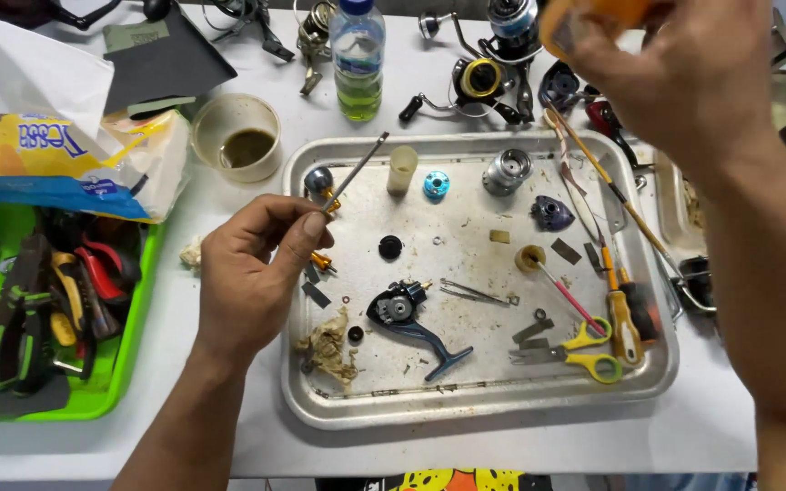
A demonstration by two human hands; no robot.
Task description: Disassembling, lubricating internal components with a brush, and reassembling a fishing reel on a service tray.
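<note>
Left hand (252, 273) pinches a thin brush (357, 171) at the metal tray's (484, 400) 10 o'clock; right hand (684, 68), at 1 o'clock, grips an orange object (593, 14).

- The left hand (252, 273) pinches a thin brush (354, 173) by its lower end, bristle tip slanting up over the metal tray (466, 405).
- The right hand (684, 73) is raised near the top edge, closed on an orange object (584, 18), partly out of view.
- On the tray lie a blue fishing-reel body (407, 318), yellow-handled scissors (584, 350) and tweezers (475, 293).
- A green bin (129, 364) of tools sits on the white counter (502, 450), left of the tray.
</note>
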